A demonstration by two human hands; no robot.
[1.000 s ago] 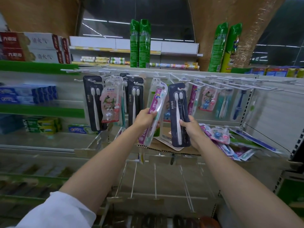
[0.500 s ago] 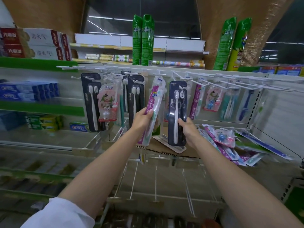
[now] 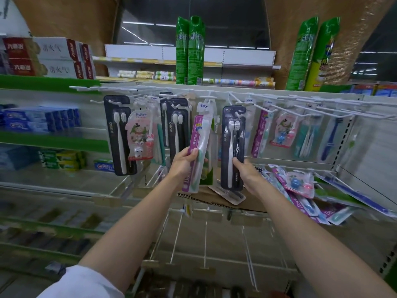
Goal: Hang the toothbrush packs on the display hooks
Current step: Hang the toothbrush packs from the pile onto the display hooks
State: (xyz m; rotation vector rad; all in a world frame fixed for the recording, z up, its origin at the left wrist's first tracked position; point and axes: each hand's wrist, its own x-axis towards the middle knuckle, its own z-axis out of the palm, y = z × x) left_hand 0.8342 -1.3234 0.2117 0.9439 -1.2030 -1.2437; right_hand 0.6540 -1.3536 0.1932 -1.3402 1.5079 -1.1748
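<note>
Left hand (image 3: 182, 162) grips purple toothbrush pack (image 3: 198, 151); right hand (image 3: 247, 173) pinches black AUBO pack (image 3: 233, 147), top at white hook (image 3: 238, 114), apparently hooked, view blurry.

Shop aisle, dim overhead. Pale slatted back panel (image 3: 365, 160) behind the display. Green-edged shelves (image 3: 53, 143) at left, stacked with red-and-white toothpaste boxes (image 3: 49, 59) up top, blue toothpaste boxes (image 3: 40, 120) lower down. Tall green spray cans (image 3: 190, 50) standing on the top ledge at centre, another pair (image 3: 311, 54) at right. White gondola shelving (image 3: 214, 59) across the far aisle. Brown textured columns (image 3: 335, 29) rising behind. Strip lights (image 3: 148, 24) glowing on the dark ceiling. Wire dividers (image 3: 206, 239) on the low shelf.
</note>
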